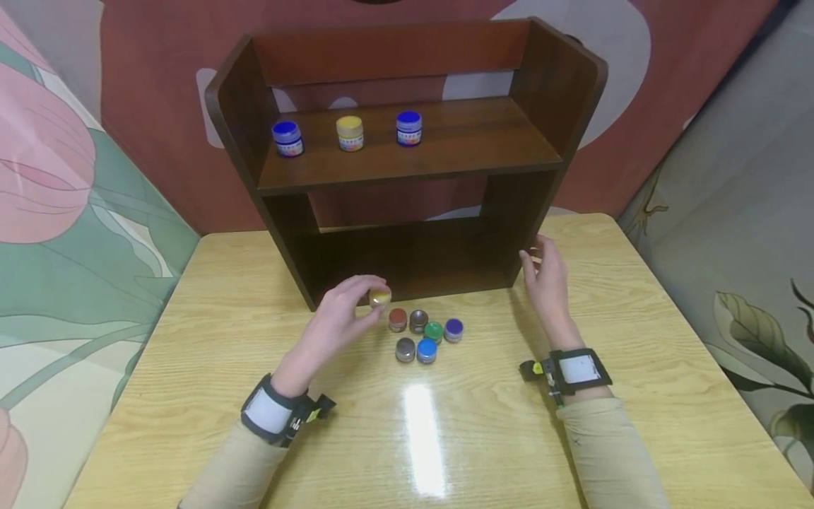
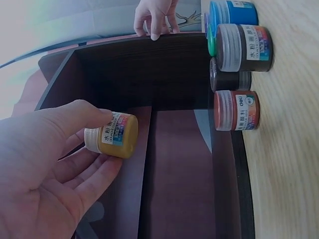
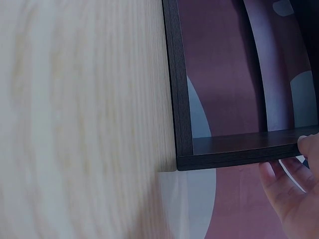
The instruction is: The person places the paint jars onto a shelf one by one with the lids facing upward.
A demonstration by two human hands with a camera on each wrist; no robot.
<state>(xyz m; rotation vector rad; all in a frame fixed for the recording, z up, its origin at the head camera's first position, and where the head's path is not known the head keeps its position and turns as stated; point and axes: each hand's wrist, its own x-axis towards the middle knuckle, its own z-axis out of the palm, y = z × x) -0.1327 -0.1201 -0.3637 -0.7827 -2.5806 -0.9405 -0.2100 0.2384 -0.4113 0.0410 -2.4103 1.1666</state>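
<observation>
Drop risk before the shelf point(image 1: 483, 145).
Left grip point(image 1: 335, 319) pinches a yellow jar point(image 2: 124, 137); a slack pinch could drop it onto clustered jars point(image 1: 434, 331). Right grip point(image 1: 548, 281) holds the shelf's right side.

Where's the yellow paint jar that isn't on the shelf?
In the head view, the left hand holds the yellow jar above the table, in front of the shelf, just left of the reddish jar.

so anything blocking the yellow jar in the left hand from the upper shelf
Nothing visible blocks the yellow jar: the upper shelf is open in front, with bare space right of its three jars.
</observation>
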